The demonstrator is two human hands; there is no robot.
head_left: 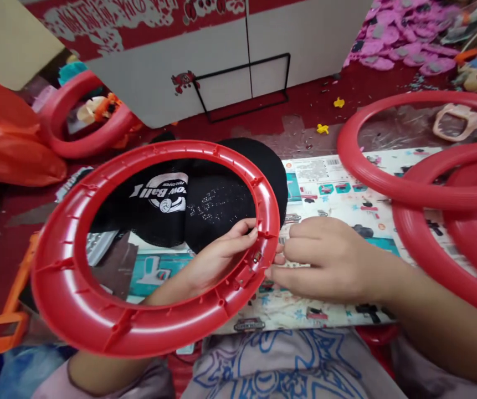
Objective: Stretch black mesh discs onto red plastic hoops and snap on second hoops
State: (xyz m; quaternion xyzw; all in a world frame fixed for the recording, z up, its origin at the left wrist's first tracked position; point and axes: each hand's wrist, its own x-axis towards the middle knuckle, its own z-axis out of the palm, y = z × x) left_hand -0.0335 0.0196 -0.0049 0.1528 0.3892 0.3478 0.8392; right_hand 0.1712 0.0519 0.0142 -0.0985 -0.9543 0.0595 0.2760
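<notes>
A large red plastic ring (pixel 76 310) is held tilted in front of me, ribbed inner side up. My left hand (pixel 217 257) reaches through its opening and grips the right rim, thumb pressed on the inner edge. My right hand (pixel 325 257) sits just outside that same rim with fingers curled together at a small fitting (pixel 257 257) on the ring; what they pinch is too small to name. Below the ring lies a black net piece with a white ball logo (pixel 167 194).
A printed cardboard sheet (pixel 329 188) covers the work surface. More red rings (pixel 429 188) are stacked at the right, another (pixel 78 147) at the back left. An orange bag (pixel 5 138), an orange plastic frame (pixel 1 327), pink parts (pixel 391 39) and a white box (pixel 230 55) surround it.
</notes>
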